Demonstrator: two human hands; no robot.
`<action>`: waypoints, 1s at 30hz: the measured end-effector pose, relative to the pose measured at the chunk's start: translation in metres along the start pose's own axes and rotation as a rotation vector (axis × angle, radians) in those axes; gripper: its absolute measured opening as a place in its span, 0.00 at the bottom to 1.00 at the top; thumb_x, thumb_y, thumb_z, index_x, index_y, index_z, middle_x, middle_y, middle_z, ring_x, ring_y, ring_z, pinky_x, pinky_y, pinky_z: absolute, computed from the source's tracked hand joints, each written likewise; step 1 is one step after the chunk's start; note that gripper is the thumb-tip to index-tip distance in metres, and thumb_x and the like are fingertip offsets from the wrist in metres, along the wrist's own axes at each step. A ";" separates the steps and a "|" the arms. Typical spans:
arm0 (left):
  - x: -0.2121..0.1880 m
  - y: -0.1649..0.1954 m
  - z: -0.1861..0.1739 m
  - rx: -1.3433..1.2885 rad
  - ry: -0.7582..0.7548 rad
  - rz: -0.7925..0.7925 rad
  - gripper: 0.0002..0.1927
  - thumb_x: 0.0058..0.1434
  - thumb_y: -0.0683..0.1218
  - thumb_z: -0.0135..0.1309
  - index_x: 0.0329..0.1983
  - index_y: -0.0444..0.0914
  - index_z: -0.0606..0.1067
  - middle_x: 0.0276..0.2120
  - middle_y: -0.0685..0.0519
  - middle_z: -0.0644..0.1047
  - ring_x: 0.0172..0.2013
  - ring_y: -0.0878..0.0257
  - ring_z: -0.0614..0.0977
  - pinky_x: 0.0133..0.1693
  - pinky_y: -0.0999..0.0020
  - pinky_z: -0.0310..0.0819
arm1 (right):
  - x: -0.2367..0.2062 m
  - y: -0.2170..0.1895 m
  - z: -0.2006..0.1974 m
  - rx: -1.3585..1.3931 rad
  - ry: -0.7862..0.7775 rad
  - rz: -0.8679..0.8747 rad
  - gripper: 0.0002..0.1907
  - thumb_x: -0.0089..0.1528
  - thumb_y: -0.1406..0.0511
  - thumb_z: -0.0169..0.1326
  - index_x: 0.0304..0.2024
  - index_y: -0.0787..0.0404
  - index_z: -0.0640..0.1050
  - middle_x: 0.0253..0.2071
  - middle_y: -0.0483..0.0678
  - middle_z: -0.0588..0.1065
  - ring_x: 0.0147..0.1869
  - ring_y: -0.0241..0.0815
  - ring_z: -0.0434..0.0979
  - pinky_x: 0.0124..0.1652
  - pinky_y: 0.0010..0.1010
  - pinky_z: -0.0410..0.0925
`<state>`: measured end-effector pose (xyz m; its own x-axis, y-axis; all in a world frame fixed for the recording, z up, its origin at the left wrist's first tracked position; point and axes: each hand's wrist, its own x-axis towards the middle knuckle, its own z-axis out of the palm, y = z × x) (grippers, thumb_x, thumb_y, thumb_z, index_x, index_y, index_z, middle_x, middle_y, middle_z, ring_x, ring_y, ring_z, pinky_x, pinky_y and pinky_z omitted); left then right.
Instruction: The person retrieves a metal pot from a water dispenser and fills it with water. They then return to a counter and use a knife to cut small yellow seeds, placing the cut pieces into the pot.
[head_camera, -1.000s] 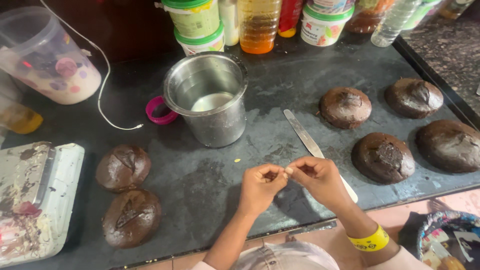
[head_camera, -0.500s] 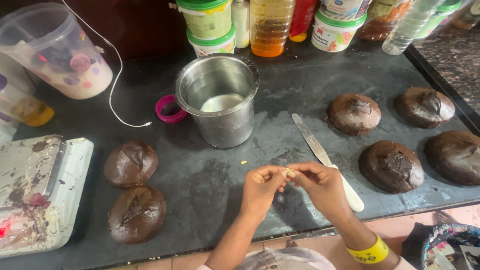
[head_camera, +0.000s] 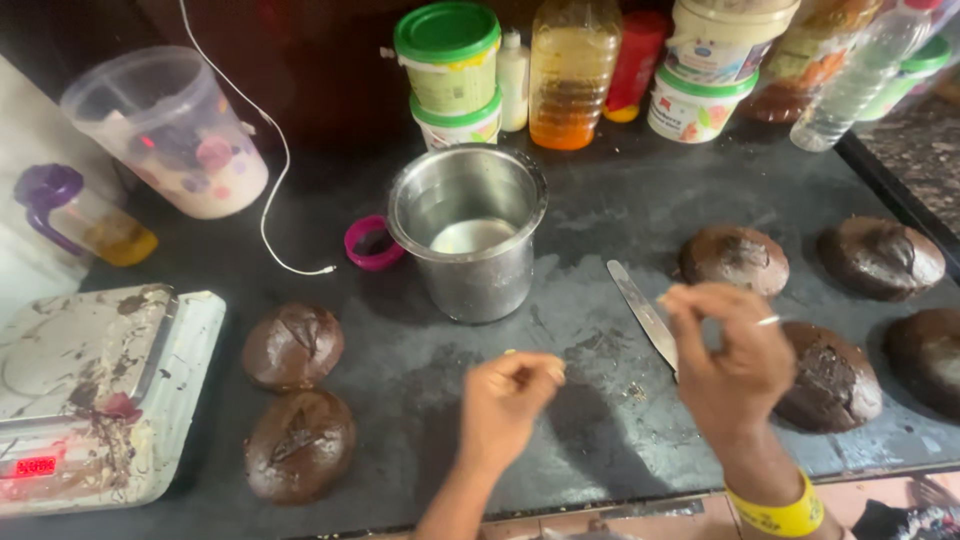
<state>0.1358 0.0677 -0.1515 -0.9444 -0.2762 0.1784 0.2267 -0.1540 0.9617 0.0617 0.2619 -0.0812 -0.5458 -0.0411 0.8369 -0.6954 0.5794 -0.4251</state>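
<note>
Head view, pose: left hand (head_camera: 515, 400) and right hand (head_camera: 728, 360) raised apart over the dark counter (head_camera: 600, 230).
Containers: steel pot (head_camera: 470, 235) holds pale liquid.
Hands: both pinch fingertips together; whatever they hold is too small to tell.
Nearby: palette knife (head_camera: 640, 312) beside the right hand, chocolate cake (head_camera: 830, 378) under it.

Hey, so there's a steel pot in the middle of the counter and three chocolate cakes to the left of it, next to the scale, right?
Not quite: the head view shows two chocolate cakes left of the steel pot, next to the scale, not three.
</note>
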 end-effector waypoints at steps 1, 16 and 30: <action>0.007 0.013 -0.006 0.049 0.069 0.057 0.05 0.62 0.39 0.59 0.37 0.32 0.83 0.31 0.59 0.82 0.31 0.75 0.78 0.35 0.79 0.73 | 0.013 -0.006 -0.001 0.007 0.078 -0.040 0.08 0.62 0.72 0.69 0.41 0.63 0.82 0.41 0.51 0.80 0.38 0.41 0.77 0.36 0.29 0.66; 0.149 0.118 -0.065 1.015 0.245 0.351 0.07 0.57 0.42 0.62 0.38 0.38 0.83 0.33 0.47 0.84 0.35 0.53 0.85 0.38 0.59 0.77 | 0.080 -0.014 0.068 0.220 -0.101 -0.042 0.06 0.65 0.70 0.63 0.45 0.61 0.81 0.42 0.50 0.80 0.42 0.43 0.84 0.42 0.30 0.76; 0.125 0.095 -0.072 0.624 0.323 0.560 0.08 0.65 0.34 0.56 0.46 0.34 0.80 0.34 0.52 0.82 0.30 0.71 0.77 0.32 0.77 0.71 | -0.129 0.109 -0.057 -0.191 -0.521 0.488 0.09 0.59 0.63 0.60 0.41 0.58 0.83 0.36 0.49 0.80 0.35 0.45 0.82 0.36 0.35 0.73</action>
<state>0.0561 -0.0494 -0.0527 -0.6002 -0.4235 0.6786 0.3742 0.6012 0.7061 0.0827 0.3765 -0.2161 -0.9564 -0.0961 0.2758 -0.2494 0.7601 -0.6001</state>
